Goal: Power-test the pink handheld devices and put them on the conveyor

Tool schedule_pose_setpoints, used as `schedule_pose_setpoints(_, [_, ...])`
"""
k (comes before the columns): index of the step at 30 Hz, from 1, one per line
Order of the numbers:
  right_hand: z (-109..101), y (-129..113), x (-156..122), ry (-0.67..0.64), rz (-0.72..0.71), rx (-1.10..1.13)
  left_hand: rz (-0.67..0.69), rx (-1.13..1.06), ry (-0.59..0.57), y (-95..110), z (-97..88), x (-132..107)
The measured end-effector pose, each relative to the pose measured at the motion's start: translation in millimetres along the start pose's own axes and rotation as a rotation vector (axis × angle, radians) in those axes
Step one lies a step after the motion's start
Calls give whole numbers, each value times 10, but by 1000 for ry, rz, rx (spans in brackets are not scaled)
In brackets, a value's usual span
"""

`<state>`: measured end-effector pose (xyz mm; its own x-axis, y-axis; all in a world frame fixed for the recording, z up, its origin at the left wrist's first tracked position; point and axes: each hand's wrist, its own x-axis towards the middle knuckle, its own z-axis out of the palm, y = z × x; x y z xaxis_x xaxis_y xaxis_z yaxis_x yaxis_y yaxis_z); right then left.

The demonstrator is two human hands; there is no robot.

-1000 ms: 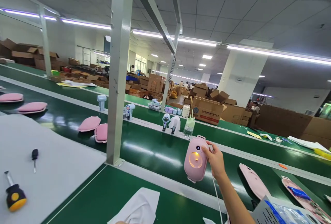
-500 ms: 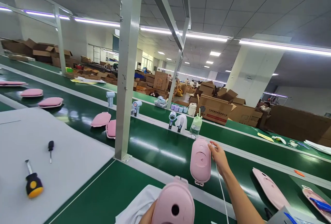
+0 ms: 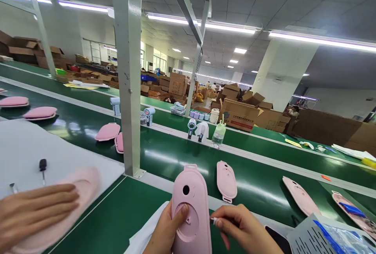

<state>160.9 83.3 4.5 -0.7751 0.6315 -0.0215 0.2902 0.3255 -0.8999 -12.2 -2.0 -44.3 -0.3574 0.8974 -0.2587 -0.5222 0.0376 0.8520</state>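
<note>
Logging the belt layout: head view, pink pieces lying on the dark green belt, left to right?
Two pink covers at far left → pink cover by the post → pink unit lying past the hands → pink shell → open shell with blue part, far right.

L hand (image 3: 166,226) grips pink device (image 3: 190,207); R hand (image 3: 239,228) pinches plug (image 3: 214,220) beside it.

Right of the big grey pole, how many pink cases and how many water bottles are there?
Pink cases: 4, one in the left hand, three on the belt
Water bottles: 1
Total: 5
</note>
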Motion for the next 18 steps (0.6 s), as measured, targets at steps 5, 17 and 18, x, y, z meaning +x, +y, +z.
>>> schedule_pose_setpoints(5, [95, 45, -117, -9, 7, -177, -11, 4, 1, 26, -19, -114])
schedule_pose_setpoints(17, [190, 38, -152, -44, -7, -405, 35, 168, -80, 114, -111, -147])
schedule_pose_setpoints(18, [191, 45, -151, -42, -12, -397, 35, 185, -81, 115, -111, -149])
